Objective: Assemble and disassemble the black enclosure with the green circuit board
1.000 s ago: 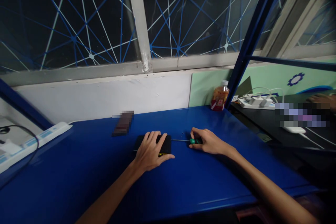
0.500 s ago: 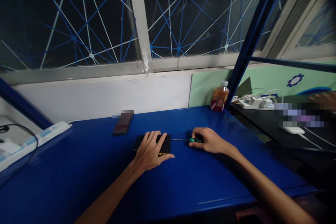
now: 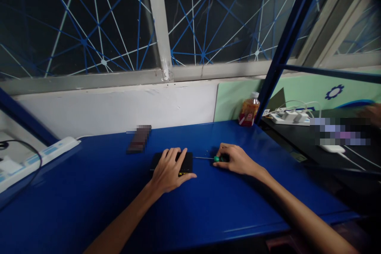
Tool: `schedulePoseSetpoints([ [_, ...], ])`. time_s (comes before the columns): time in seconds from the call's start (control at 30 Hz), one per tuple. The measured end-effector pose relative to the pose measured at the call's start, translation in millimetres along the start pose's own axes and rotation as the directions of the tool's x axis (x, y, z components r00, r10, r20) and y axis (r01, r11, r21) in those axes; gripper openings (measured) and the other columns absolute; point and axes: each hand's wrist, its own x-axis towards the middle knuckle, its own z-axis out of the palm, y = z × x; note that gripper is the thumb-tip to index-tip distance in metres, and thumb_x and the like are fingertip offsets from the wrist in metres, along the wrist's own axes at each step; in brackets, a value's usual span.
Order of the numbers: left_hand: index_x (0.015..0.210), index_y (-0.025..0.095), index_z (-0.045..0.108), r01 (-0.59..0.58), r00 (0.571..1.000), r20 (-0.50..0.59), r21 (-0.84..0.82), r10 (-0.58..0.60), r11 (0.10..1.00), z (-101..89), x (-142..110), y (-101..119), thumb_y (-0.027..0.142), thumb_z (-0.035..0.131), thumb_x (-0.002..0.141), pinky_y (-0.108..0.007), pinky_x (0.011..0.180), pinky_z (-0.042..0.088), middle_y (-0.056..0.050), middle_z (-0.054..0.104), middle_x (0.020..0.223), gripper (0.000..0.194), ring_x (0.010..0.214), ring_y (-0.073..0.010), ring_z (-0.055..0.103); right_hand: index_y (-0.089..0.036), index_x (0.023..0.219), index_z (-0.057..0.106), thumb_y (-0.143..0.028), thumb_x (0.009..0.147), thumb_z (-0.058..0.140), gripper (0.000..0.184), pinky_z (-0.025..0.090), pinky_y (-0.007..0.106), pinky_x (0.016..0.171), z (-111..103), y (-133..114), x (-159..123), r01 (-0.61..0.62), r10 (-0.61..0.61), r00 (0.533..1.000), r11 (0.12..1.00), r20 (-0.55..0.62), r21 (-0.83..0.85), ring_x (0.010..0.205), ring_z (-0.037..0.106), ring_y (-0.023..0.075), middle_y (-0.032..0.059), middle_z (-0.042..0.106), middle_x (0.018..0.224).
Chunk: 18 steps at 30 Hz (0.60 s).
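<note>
A flat black box with a yellow patch on its near side lies on the blue table. My left hand spans it from above, fingers over the top to the far edge and thumb along the near side, gripping it. To the right, my right hand is closed around the green handle of a screwdriver. Its thin metal shaft points left and reaches the box's right side; whether the tip sits in a screw is too small to tell. A few tiny specks lie just beyond the shaft.
A blurred dark slab lies behind the box. A drink bottle stands at the back right by a blue post. White power strips lie at the left, and others with cables on the black table at right. Another person's hand shows at the right edge.
The screwdriver and right hand have shifted very slightly left, and the right fingers have turned a little on the handle. The left hand stays on the box.
</note>
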Motion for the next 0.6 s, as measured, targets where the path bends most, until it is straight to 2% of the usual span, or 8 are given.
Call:
schedulePoseSetpoints([
  [0.13, 0.135, 0.011, 0.045, 0.015, 1.0, 0.015, -0.009, -0.015, 1.0, -1.8, 1.5, -1.0, 0.069, 0.045, 0.083, -0.05, 0.087, 0.042, -0.017, 0.056, 0.114, 0.078, 0.103, -0.0322, 0.051, -0.021, 0.085, 0.057, -0.039, 0.08, 0.065, 0.021, 0.033, 0.025, 0.057, 5.2, -3.5, -0.6, -0.017, 0.017, 1.0, 1.0, 0.003, -0.003, 0.063, 0.054, 0.0144, -0.0002, 0.063, 0.075],
  [0.23, 0.136, 0.012, 0.045, 0.016, 1.0, 0.02, -0.011, -0.016, 1.0, -2.7, 2.2, -0.9, 0.069, 0.045, 0.083, -0.05, 0.087, 0.042, -0.017, 0.056, 0.114, 0.078, 0.102, -0.0321, 0.051, -0.021, 0.089, 0.057, -0.044, 0.082, 0.062, 0.025, 0.031, 0.025, 0.055, 5.5, -7.0, -1.7, -0.044, 0.044, 0.999, 0.999, 0.028, -0.001, 0.058, 0.054, 0.0143, -0.0019, 0.061, 0.066],
  [0.4, 0.135, 0.013, 0.046, 0.022, 0.999, 0.035, -0.011, -0.021, 1.0, -3.2, 1.9, -0.2, 0.069, 0.045, 0.082, -0.05, 0.088, 0.042, -0.017, 0.055, 0.115, 0.077, 0.103, -0.0325, 0.051, -0.021, 0.082, 0.064, -0.053, 0.091, 0.044, 0.039, 0.034, 0.027, 0.059, 3.1, -6.4, -1.7, -0.035, 0.035, 0.999, 0.999, -0.016, -0.026, 0.067, 0.06, 0.0175, 0.0034, 0.067, 0.076],
  [0.6, 0.134, 0.014, 0.048, 0.004, 1.0, 0.031, -0.008, -0.004, 1.0, -3.7, 2.0, -0.6, 0.068, 0.045, 0.083, -0.051, 0.086, 0.042, -0.017, 0.054, 0.114, 0.074, 0.102, -0.0323, 0.051, -0.02, 0.084, 0.06, -0.055, 0.081, 0.06, 0.034, 0.033, 0.026, 0.058, 4.7, -1.3, -0.7, -0.038, 0.035, 0.998, 0.998, -0.053, -0.056, 0.064, 0.057, 0.016, 0.0019, 0.065, 0.078],
])
